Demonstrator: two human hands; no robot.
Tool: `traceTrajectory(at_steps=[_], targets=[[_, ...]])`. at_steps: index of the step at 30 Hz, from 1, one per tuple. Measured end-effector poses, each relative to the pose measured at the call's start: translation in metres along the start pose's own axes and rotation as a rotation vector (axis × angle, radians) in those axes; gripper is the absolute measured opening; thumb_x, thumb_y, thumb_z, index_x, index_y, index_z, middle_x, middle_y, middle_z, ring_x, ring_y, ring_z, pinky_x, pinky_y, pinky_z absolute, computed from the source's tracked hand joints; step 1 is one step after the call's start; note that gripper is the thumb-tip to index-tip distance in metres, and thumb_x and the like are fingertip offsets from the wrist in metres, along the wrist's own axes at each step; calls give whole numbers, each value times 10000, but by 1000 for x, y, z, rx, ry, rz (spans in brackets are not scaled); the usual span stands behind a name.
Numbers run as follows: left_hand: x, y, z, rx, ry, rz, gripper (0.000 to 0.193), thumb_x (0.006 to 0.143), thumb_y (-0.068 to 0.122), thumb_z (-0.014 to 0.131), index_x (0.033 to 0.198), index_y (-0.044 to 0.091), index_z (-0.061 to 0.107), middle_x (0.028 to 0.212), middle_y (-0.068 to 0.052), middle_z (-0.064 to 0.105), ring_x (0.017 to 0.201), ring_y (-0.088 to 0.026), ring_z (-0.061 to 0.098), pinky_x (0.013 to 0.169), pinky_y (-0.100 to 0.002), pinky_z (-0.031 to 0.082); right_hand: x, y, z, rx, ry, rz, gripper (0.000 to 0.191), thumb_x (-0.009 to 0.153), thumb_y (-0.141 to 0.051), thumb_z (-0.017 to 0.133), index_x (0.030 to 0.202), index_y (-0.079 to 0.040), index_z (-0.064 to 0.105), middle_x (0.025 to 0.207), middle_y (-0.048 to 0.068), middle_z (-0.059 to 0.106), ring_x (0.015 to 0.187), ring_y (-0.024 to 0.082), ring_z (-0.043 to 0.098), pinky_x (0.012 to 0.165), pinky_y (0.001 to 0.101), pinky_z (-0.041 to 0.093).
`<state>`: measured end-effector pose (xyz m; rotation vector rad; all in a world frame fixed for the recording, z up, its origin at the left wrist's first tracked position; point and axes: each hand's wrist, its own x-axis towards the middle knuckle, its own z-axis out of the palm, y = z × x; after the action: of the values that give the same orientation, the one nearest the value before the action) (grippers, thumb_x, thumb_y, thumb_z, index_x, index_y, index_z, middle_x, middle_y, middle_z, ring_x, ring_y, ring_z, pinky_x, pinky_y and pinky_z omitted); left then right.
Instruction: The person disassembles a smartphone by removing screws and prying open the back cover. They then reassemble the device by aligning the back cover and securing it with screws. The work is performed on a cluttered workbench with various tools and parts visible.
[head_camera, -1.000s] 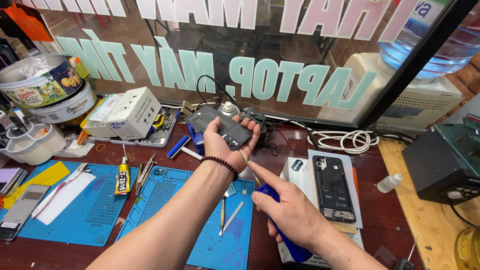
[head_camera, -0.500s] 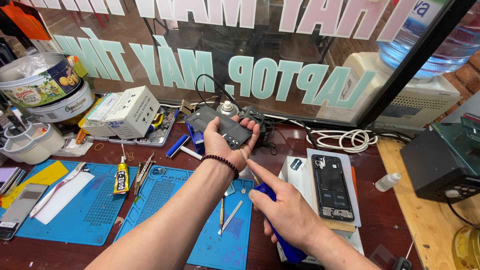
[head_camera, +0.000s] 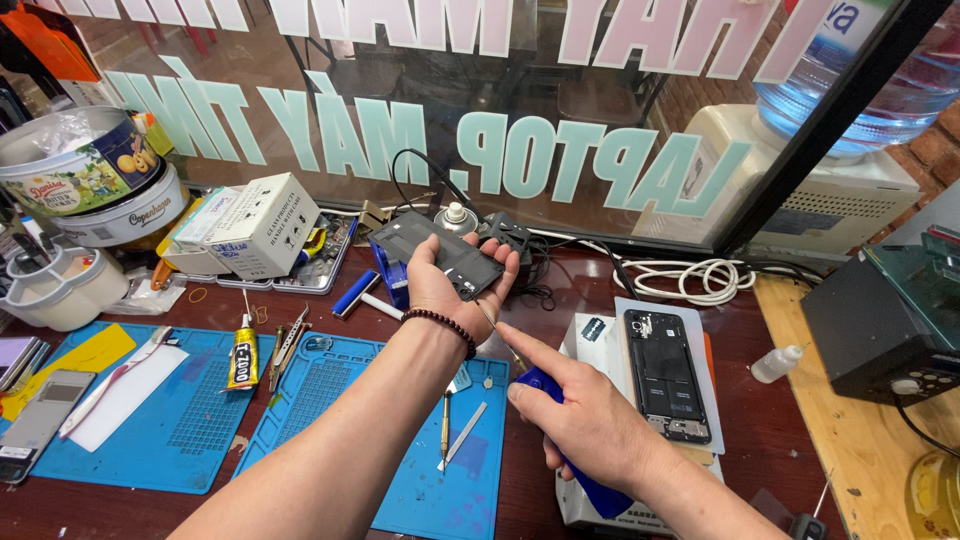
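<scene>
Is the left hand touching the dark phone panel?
Touching. The head view shows the left hand gripping the dark phone panel, fingers wrapped around its edge.

Bright, even daylight, soft shadows, sharp focus, slight wide-angle bending at the edges.

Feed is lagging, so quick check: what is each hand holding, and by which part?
Left hand grips a dark phone panel from beneath, by its long edges. Right hand holds a screwdriver by its blue handle.
</scene>
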<state>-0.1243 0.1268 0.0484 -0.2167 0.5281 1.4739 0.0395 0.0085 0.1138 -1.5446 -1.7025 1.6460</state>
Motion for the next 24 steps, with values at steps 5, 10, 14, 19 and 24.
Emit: traceTrajectory(at_steps=[5,10,14,19,24], targets=[[3,0,0,-10,0,3,443,993,461,464,1095,44,574,1021,-159,623,944,-290,643,882,-488,613,-1,-4,8,-38,50,0,716,911,-264,631,1594,-371,446,618,11,578,413,105,552,382,279,494],[5,1,2,-5,22,17,423,976,478,557,1046,61,559,968,-142,621,911,-275,648,876,-471,625,0,-8,11,-8,66,-2,715,910,-260,624,1593,-373,447,611,5,567,407,108,546,377,284,489],[6,-2,4,-11,36,13,444,970,491,543,1052,55,567,972,-149,627,919,-278,651,880,-473,624,2,-9,8,-12,69,44,717,918,-273,620,1598,-396,429,622,8,562,424,107,558,389,285,498],[5,-3,2,-14,30,5,455,973,494,518,1067,52,572,990,-155,627,934,-288,647,874,-481,621,1,-6,3,-50,31,-27,725,900,-271,630,1595,-376,453,620,5,569,422,103,567,385,275,504],[6,-3,2,-3,34,16,456,978,489,511,1077,49,577,993,-153,622,933,-289,643,872,-485,620,3,-6,3,-37,44,26,720,903,-264,633,1590,-380,451,617,5,569,419,111,561,384,287,496]])
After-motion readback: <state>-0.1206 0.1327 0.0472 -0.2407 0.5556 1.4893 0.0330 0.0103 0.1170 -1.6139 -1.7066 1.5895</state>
